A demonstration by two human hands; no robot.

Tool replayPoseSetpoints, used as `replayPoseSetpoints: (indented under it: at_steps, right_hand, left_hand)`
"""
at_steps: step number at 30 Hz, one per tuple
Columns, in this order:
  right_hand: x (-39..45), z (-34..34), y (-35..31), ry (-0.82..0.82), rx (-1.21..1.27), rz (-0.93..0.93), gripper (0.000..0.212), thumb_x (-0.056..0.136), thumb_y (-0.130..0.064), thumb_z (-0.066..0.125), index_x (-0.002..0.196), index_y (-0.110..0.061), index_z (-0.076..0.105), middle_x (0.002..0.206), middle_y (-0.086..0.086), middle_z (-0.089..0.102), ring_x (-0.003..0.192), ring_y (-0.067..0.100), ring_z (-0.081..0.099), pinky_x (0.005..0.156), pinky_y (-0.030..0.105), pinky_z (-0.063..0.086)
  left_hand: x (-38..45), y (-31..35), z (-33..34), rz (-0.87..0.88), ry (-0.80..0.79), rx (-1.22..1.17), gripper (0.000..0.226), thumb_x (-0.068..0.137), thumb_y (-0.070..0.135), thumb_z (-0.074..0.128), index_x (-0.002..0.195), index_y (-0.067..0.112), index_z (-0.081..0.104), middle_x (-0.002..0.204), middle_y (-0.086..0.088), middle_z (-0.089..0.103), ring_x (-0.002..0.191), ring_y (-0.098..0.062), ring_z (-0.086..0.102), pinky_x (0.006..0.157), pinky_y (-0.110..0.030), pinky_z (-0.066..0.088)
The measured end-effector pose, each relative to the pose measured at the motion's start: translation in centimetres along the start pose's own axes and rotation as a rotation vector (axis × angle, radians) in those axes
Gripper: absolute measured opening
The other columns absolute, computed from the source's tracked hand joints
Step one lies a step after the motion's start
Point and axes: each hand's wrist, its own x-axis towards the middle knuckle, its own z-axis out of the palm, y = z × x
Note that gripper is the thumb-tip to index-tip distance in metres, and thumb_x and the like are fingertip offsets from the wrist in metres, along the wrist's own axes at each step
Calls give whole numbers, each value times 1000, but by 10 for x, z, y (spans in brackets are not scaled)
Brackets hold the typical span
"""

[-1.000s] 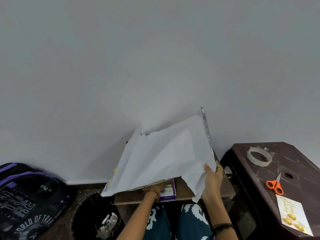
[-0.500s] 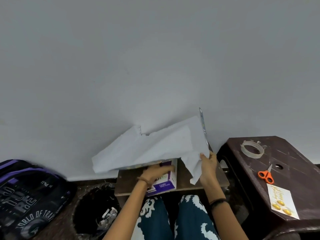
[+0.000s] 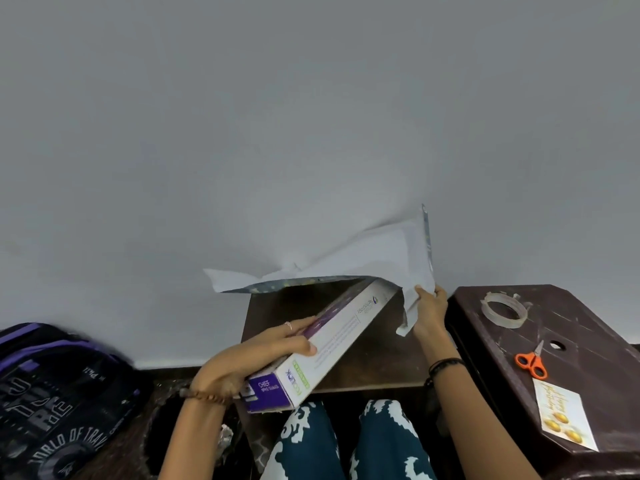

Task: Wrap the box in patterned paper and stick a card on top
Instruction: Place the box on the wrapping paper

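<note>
My left hand (image 3: 258, 355) grips a long white and purple box (image 3: 332, 337) near its close end and holds it tilted above the small brown table (image 3: 377, 368). The box's far end lies under the lifted wrapping paper (image 3: 367, 261), which shows its white back and a strip of dark patterned face along the lower edge. My right hand (image 3: 429, 311) pinches the paper's right corner and holds the sheet up against the wall. A white card with gold print (image 3: 562, 415) lies on the dark stool to the right.
On the dark plastic stool (image 3: 588, 327) at the right lie a roll of clear tape (image 3: 505, 309) and orange-handled scissors (image 3: 531, 362). A dark backpack (image 3: 52, 386) sits on the floor at the left, next to a black bin (image 3: 180, 431). A grey wall stands close behind.
My left hand has taken hold of the box and pulled it out toward me from under the paper, tilting it up. The paper's left side has dropped lower while my right hand keeps its corner.
</note>
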Motion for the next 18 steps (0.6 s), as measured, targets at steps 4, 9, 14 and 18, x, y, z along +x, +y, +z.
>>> replayPoseSetpoints:
  at_steps: [4,9,14,18]
  right_hand:
    - [8,9,3,-5,17,27,36,96,-3,47,131,-2,40,115,13,51,101,25,49,93,38,43]
    - [21,8,10,-35,12,132,12,98,-21,49,99,-9,51,88,5,51,78,23,51,53,24,47]
    - [25,6,9,-76,128,176,10,97,-13,50,101,-5,53,83,7,52,67,18,51,35,18,45]
    - [22,12,15,-56,194,236,10,96,-9,49,100,-4,57,88,8,57,69,18,56,66,27,57]
  left_hand:
    - [-32,32,19,67,151,147,88,53,58,66,132,50,27,125,11,46,84,-10,68,73,-22,53]
    - [-61,52,18,127,187,249,97,43,66,64,133,53,29,130,30,33,92,-1,65,82,-25,54]
    - [-81,57,11,166,211,148,92,43,60,70,129,54,36,129,32,35,88,-6,68,67,-20,53]
    - [-83,63,12,201,209,60,83,43,55,73,120,58,43,133,24,40,84,-12,70,62,-23,53]
